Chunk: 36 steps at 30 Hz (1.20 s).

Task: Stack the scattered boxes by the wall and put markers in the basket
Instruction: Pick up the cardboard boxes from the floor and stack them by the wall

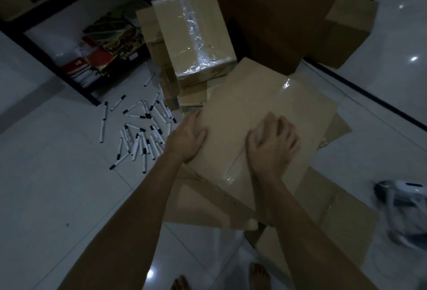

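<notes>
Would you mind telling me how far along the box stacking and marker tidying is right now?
Early days. Done: possibly one taped box already sitting on other cartons. In hand: left hand and right hand rest on a large cardboard box. Left: the markers all lie scattered on the floor; no basket shows.

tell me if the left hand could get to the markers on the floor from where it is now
Probably yes: the left hand rests on the box edge, and the markers lie on open floor just to its left, nothing between.
</notes>
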Motion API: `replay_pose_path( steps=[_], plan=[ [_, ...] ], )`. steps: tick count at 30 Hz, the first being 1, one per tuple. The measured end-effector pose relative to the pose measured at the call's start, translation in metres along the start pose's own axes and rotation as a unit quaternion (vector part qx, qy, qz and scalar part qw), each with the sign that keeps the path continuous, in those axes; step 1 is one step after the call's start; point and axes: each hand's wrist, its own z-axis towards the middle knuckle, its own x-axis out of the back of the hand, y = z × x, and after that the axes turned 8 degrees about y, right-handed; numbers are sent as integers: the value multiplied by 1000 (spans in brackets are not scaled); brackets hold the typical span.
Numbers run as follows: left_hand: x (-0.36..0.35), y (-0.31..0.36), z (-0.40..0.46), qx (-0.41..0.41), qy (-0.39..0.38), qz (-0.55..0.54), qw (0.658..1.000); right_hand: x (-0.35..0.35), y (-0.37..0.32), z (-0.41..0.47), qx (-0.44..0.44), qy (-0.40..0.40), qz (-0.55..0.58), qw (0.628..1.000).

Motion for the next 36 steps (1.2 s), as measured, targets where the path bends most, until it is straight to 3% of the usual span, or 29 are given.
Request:
replay_pose_path(
  steps=[3,9,19,25,36],
  plan=[
    [-4,-8,-7,11,9,16,1000,8,22,-8,-124,0,-13,992],
    [-8,-12,-21,42,40,18,998,9,20,-13,-127,-31,-27,991],
    [-27,0,-86,169,114,-1,979,17,36,-10,-7,-30,-39,999],
    [-31,14,-143,252,184,1,950,29,33,-13,80,-86,-24,993],
    [-37,28,-199,394,246,4,886,16,22,-10,229,-160,10,960]
  ],
)
